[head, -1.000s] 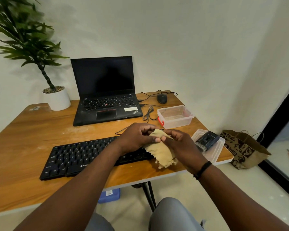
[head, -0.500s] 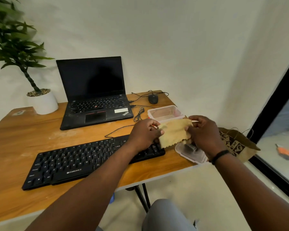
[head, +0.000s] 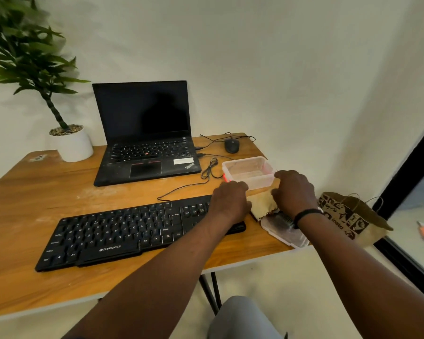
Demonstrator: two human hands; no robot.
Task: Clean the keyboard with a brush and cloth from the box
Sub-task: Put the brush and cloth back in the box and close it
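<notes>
Both hands, left hand (head: pixel 230 200) and right hand (head: pixel 294 190), pinch the tan cloth (head: pixel 263 204) beside the box (head: pixel 249 172) (brush (head: pixel 283 220) on lid), likely stowing it; next, lower inside.

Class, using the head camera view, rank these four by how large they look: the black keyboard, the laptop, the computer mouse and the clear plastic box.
1. laptop, counting its open screen
2. black keyboard, partly covered by the left hand; it is nearer the camera, so its gap to the laptop is unsure
3. clear plastic box
4. computer mouse, plainly smallest
</notes>
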